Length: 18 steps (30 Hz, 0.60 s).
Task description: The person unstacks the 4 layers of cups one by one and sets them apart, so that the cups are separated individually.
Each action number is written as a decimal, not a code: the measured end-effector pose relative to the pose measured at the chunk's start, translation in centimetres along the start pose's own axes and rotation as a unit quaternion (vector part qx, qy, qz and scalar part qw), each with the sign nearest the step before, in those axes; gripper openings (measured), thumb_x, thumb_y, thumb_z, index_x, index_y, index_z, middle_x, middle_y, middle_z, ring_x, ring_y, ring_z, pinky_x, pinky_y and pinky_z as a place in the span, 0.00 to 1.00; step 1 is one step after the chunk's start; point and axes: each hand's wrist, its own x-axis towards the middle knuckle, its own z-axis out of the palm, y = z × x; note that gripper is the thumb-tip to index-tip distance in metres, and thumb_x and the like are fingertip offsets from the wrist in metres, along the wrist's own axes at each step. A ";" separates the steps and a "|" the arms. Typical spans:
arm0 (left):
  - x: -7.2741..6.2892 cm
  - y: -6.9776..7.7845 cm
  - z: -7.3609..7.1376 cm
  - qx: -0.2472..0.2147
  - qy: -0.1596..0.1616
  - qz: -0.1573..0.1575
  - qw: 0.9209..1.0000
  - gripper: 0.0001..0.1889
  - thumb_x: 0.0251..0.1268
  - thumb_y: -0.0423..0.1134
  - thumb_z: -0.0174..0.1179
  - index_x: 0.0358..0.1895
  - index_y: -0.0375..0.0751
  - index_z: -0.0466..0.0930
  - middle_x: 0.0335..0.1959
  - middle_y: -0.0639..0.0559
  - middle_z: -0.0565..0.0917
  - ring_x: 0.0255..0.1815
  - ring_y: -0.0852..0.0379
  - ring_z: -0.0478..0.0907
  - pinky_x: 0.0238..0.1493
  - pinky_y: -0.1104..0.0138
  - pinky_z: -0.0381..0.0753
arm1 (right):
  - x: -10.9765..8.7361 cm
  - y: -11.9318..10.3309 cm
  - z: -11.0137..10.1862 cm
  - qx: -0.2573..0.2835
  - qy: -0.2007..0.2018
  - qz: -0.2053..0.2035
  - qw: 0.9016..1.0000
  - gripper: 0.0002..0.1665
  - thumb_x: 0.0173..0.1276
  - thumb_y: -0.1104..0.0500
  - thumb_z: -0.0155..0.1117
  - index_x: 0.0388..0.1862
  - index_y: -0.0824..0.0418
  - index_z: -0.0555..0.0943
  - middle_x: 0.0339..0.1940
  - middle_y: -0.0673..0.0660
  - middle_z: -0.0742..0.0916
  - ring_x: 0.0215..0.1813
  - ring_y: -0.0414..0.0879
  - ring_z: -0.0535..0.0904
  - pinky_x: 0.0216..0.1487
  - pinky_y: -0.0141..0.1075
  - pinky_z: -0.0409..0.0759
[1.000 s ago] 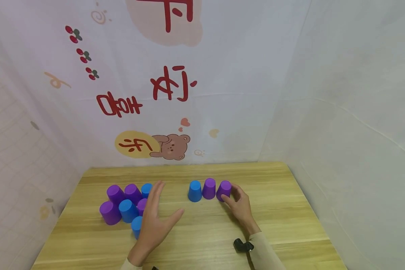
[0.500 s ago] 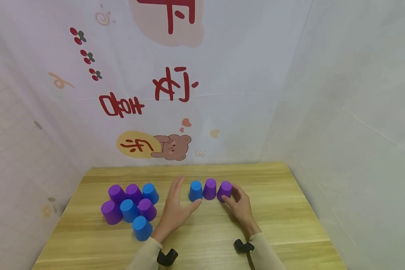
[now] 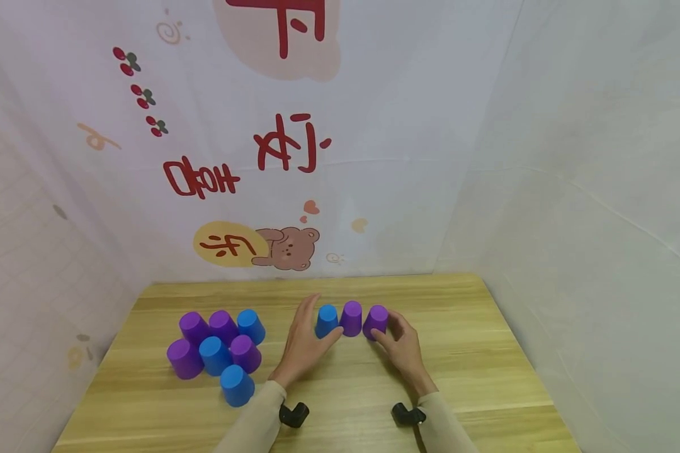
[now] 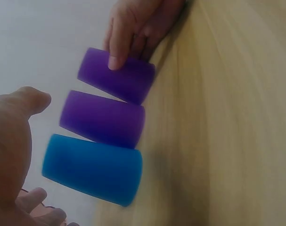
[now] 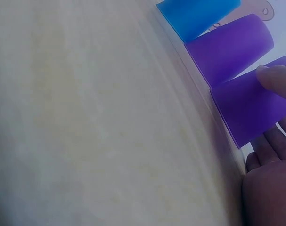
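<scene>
Three upside-down cups stand in a row at the back of the table: a blue cup (image 3: 327,319) on the left, a purple cup (image 3: 351,319) in the middle and another purple cup (image 3: 377,318) on the right. My right hand (image 3: 405,352) holds the right purple cup, thumb on its near side and fingers behind. Beside the blue cup is my left hand (image 3: 306,346), its thumb and fingers spread. In the left wrist view that thumb (image 4: 35,100) is apart from the blue cup (image 4: 91,169).
On the left of the wooden table (image 3: 340,402), several more upside-down cups stand grouped, purple ones (image 3: 185,360) and blue ones (image 3: 215,357). A blue cup (image 3: 237,385) is nearest in that group. A printed white cloth (image 3: 385,138) hangs behind the table, with pale cloth at both sides.
My left hand has moved right, from beside the group of cups to the blue cup in the row. My right hand has stayed on the right purple cup.
</scene>
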 end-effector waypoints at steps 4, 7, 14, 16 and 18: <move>0.3 -0.4 0.4 -0.004 0.005 -0.012 1.000 0.48 0.73 0.52 0.77 0.91 0.53 0.61 0.92 0.43 0.65 0.92 0.34 0.63 0.88 0.28 0.66 | 0.0 0.1 0.1 0.002 -0.001 -0.001 1.000 0.36 0.71 0.64 0.83 0.76 0.65 0.80 0.76 0.65 0.87 0.84 0.61 0.78 0.91 0.51 0.70; 0.4 -0.6 0.6 -0.009 0.006 -0.019 1.000 0.47 0.73 0.49 0.77 0.90 0.52 0.62 0.91 0.43 0.67 0.92 0.34 0.64 0.88 0.29 0.66 | -0.1 0.1 0.1 0.006 -0.002 0.001 1.000 0.36 0.71 0.64 0.83 0.76 0.65 0.80 0.76 0.64 0.87 0.84 0.60 0.78 0.91 0.50 0.70; 0.6 -1.1 0.8 0.003 0.022 0.003 1.000 0.40 0.73 0.44 0.77 0.84 0.43 0.71 0.81 0.41 0.79 0.85 0.35 0.74 0.86 0.35 0.73 | -0.1 0.2 0.0 0.006 -0.003 0.005 1.000 0.36 0.72 0.64 0.83 0.76 0.63 0.81 0.77 0.63 0.87 0.85 0.58 0.77 0.92 0.49 0.69; 0.6 -1.3 0.9 0.006 0.027 0.009 1.000 0.38 0.73 0.43 0.77 0.82 0.43 0.73 0.79 0.41 0.81 0.83 0.36 0.76 0.85 0.36 0.75 | -0.1 0.1 0.0 0.005 -0.002 0.004 1.000 0.36 0.72 0.63 0.83 0.76 0.64 0.80 0.77 0.63 0.87 0.85 0.58 0.77 0.92 0.49 0.69; 0.7 -1.4 1.0 0.006 0.034 0.014 0.999 0.36 0.74 0.42 0.77 0.81 0.42 0.75 0.77 0.41 0.83 0.81 0.36 0.78 0.84 0.36 0.77 | -0.1 0.1 0.0 0.004 -0.002 0.004 1.000 0.36 0.72 0.63 0.83 0.76 0.64 0.80 0.77 0.63 0.87 0.85 0.58 0.78 0.92 0.49 0.69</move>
